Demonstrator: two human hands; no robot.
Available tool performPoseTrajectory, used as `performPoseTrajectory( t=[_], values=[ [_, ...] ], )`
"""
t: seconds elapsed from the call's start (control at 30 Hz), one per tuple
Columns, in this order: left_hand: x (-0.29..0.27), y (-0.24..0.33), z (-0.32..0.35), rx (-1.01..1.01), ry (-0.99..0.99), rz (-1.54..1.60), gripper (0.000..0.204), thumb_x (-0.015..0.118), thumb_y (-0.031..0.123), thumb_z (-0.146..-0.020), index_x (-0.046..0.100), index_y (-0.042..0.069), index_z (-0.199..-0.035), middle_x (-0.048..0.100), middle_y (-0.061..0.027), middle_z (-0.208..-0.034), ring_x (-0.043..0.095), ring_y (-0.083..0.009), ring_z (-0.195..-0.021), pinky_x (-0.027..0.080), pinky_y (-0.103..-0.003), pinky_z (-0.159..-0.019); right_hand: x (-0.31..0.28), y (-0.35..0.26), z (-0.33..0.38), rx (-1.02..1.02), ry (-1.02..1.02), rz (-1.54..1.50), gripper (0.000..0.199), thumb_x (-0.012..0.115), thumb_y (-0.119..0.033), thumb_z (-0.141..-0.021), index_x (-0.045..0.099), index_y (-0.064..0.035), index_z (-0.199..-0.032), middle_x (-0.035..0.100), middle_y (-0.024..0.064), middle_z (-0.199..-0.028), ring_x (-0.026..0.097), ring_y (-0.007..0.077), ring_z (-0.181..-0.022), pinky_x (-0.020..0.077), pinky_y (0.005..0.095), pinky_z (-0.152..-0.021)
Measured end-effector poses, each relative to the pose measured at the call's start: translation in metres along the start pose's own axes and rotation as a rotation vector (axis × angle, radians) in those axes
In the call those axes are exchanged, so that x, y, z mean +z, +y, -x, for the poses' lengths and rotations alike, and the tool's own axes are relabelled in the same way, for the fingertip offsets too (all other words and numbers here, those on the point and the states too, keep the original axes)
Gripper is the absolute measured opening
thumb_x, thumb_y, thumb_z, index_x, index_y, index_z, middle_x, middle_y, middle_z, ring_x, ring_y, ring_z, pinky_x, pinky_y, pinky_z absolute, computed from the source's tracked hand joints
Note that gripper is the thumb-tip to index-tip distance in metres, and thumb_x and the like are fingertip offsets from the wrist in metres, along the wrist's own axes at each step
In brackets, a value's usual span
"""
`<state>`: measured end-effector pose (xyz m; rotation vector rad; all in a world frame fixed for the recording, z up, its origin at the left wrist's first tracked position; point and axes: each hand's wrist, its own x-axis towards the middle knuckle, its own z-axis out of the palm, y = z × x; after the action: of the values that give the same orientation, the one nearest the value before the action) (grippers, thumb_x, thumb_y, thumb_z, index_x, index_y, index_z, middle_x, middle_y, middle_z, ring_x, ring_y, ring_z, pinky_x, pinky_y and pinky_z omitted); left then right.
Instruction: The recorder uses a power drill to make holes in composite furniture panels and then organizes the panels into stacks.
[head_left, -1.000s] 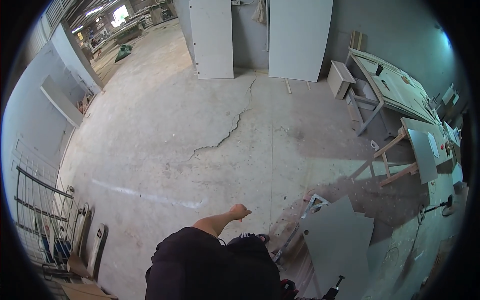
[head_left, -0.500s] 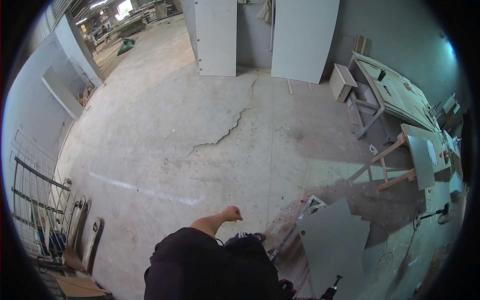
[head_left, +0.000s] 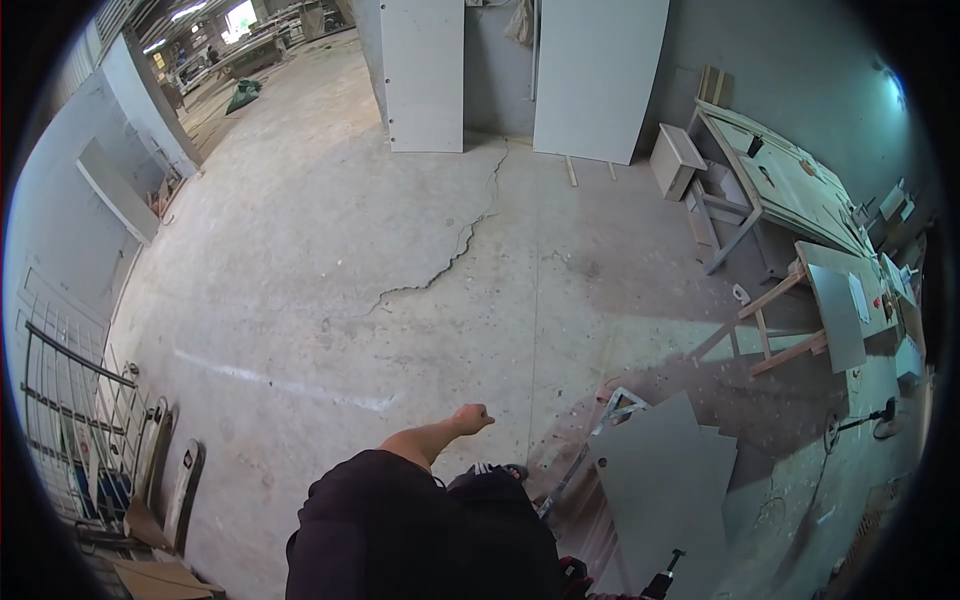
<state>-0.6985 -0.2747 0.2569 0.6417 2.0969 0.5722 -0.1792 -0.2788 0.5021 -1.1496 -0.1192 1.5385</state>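
Observation:
My left hand (head_left: pixel 471 419) is held out in front of my body above the concrete floor, its fingers curled closed. Whether anything small sits inside them cannot be seen. At the lower edge, right of my dark clothing, a red and black cordless drill (head_left: pixel 659 584) shows in part, with a bit pointing up from its chuck. My right hand is almost wholly cut off there, where the drill is held. Beyond the drill lie flat grey boards (head_left: pixel 660 480), stacked on a low metal-legged support (head_left: pixel 622 405).
A workbench (head_left: pixel 790 160) with tools and a smaller wooden-legged table (head_left: pixel 850 300) stand at right. Tall white panels (head_left: pixel 425 80) lean at the back. A metal rack (head_left: pixel 75 400) and dark-edged boards (head_left: pixel 185 490) stand at left. A crack (head_left: pixel 455 262) crosses the floor (head_left: pixel 300 230).
My left hand has swung slightly forward and to the right, its fingers still curled. The room has shifted a little left in view. The drill keeps its place at the lower edge.

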Motion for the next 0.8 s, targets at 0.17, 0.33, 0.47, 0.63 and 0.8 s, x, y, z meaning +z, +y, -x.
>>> performPoseTrajectory(
  t=[0.17, 0.33, 0.47, 0.63, 0.8],
  values=[
    [0.009, -0.003, -0.016, 0.092, -0.074, -0.07, 0.027, 0.076, 0.02, -0.079, 0.079, 0.011, -0.104, 0.078, -0.01, -0.102, 0.072, -0.0262, -0.104, 0.058, -0.042, -0.088, 0.0, 0.0, -0.001, -0.007, 0.021, -0.016, 0.017, 0.066, -0.014, -0.083, 0.059, -0.0073, -0.07, 0.061, 0.0133, -0.066, 0.059, 0.0291, -0.065, 0.0511, 0.0417, -0.068],
    [0.014, 0.009, -0.021, 0.189, -0.101, -0.043, 0.034, 0.076, 0.016, -0.077, 0.08, 0.018, -0.111, 0.078, -0.0073, -0.1, 0.074, -0.0254, -0.096, 0.058, -0.039, -0.087, 0.003, 0.003, 0.001, -0.026, 0.038, -0.028, 0.013, 0.066, -0.013, -0.084, 0.06, -0.0072, -0.074, 0.061, 0.0129, -0.067, 0.058, 0.0287, -0.064, 0.0509, 0.0414, -0.068],
    [0.017, 0.025, -0.02, 0.21, -0.056, -0.028, 0.033, 0.074, 0.016, -0.077, 0.08, 0.017, -0.11, 0.079, -0.0078, -0.1, 0.074, -0.0249, -0.095, 0.058, -0.037, -0.087, 0.008, 0.002, 0.003, -0.026, 0.02, -0.072, 0.009, 0.067, -0.013, -0.084, 0.062, -0.0071, -0.087, 0.061, 0.0122, -0.069, 0.056, 0.0277, -0.064, 0.0502, 0.0413, -0.069],
    [0.019, 0.03, -0.028, 0.095, -0.129, 0.094, 0.032, 0.073, 0.015, -0.076, 0.08, 0.014, -0.108, 0.078, -0.0099, -0.104, 0.074, -0.0255, -0.097, 0.059, -0.038, -0.089, 0.002, 0.014, 0.001, -0.173, -0.001, 0.016, 0.019, 0.069, -0.015, -0.085, 0.064, -0.0039, -0.099, 0.059, 0.0098, -0.069, 0.057, 0.0254, -0.066, 0.0503, 0.0396, -0.07],
    [0.032, 0.01, -0.053, 0.233, -0.086, -0.103, 0.029, 0.068, 0.011, -0.085, 0.077, 0.007, -0.112, 0.078, -0.011, -0.09, 0.076, -0.0189, -0.078, 0.061, -0.035, -0.075, -0.007, 0.023, -0.011, -0.448, -0.156, 0.242, 0.023, 0.065, -0.018, -0.093, 0.065, -0.0015, -0.11, 0.064, 0.0086, -0.077, 0.059, 0.0226, -0.067, 0.0514, 0.0368, -0.069]
  ],
)
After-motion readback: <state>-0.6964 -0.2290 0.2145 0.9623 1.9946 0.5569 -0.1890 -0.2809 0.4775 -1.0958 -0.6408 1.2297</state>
